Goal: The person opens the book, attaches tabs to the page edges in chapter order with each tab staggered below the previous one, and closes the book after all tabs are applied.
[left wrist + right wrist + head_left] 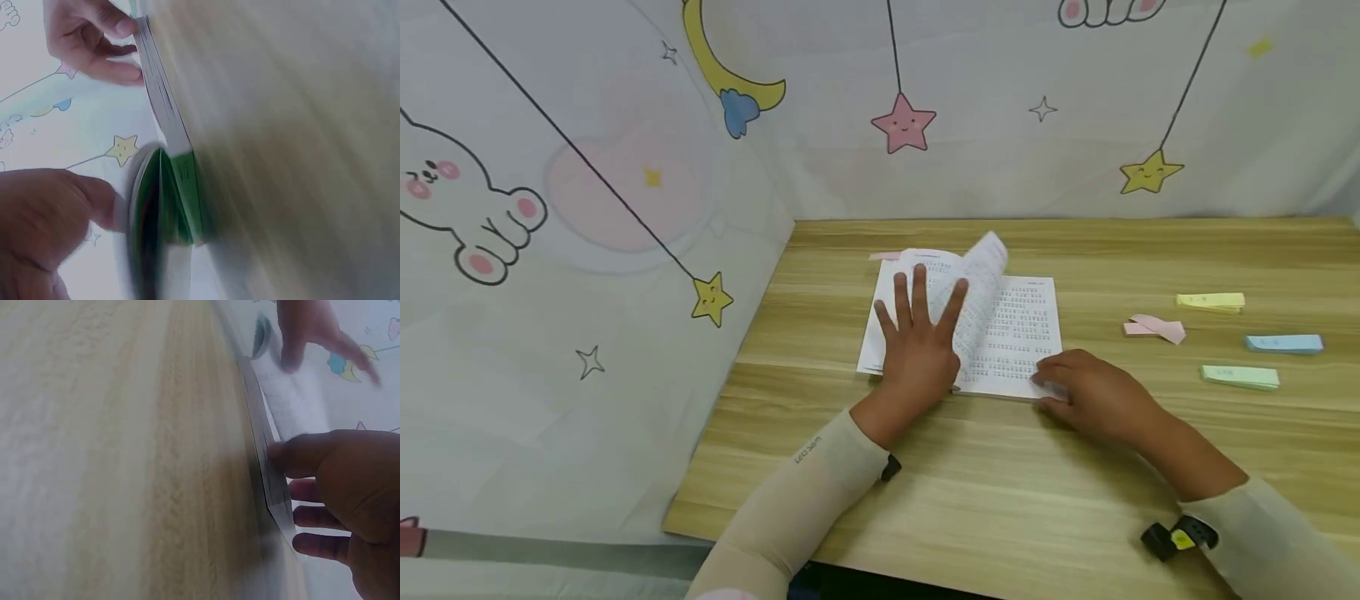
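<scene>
A thick book (1026, 333) with printed pages lies open on the wooden table, its green spine (187, 194) showing in the left wrist view. My left hand (921, 358) rests with fingers spread over the left-hand pages. Beside it a loose page (988, 262) curls up from the middle of the book. At the lower right corner, my right hand (1097, 392) grips the page block, thumb (294, 456) against the bottom edge and the other fingers round the side. A pink paper strip (883, 257) sticks out past the book's top left.
To the right lie small sticky-note strips: pink (1153, 328), yellow (1210, 302), blue (1283, 343) and green (1240, 377). A white cloth (985, 167) printed with stars hangs behind the table and along its left side.
</scene>
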`<state>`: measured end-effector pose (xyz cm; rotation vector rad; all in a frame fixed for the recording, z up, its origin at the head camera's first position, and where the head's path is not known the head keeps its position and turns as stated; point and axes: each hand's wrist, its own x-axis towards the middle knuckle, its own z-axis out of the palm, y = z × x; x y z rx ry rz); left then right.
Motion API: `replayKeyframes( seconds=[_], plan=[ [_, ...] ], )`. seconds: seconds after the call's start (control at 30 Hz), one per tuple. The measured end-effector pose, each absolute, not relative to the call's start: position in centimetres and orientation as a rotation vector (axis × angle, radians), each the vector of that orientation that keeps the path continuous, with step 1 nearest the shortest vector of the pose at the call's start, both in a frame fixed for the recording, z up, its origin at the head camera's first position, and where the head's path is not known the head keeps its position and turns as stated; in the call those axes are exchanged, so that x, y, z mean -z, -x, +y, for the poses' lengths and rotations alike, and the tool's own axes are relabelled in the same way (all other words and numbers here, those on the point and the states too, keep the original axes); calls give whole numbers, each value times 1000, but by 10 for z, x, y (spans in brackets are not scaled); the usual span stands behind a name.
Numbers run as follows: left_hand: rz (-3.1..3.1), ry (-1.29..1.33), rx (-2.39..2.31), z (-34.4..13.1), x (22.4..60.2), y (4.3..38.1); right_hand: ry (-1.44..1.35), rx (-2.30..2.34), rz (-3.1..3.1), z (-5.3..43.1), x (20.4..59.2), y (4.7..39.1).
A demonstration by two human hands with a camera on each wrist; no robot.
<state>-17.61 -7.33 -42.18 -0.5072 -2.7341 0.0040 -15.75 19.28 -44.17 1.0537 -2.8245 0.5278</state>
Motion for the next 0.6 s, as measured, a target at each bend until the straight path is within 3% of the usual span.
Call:
replayKeyframes(
  seconds=[0.13, 0.27, 0.6],
  plan=[
    [-2792, 800, -231, -75, 419, 176, -1103, -497, -2796, 195, 443, 156],
    [-2836, 1075, -171, -74, 421, 174, -1083, -495, -2779, 192, 439, 156],
    [-2891, 1058, -142, -68, 421, 174, -1057, -435, -2611, 188, 438, 161]
  ],
)
